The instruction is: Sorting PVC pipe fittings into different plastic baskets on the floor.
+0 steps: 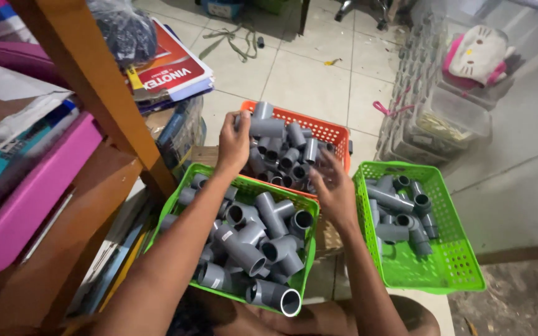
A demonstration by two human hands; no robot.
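We reach forward with both bare arms, forearms running up from the bottom edge. Our left hand [234, 144] is raised, wrist slightly bent, fingers curled over and closed on a grey pipe piece [268, 127] that juts out to the right of the fingertips. Our right hand [334, 191] sits lower and nearer, back toward us, fingers spread loosely and pointing up-left, blurred, with nothing clearly gripped.

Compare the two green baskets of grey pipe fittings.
The near green basket, below the left hand, is heaped with fittings; the right green basket, beside the right hand, is about half filled, its mesh floor bare in front. Both are green, rectangular plastic mesh.
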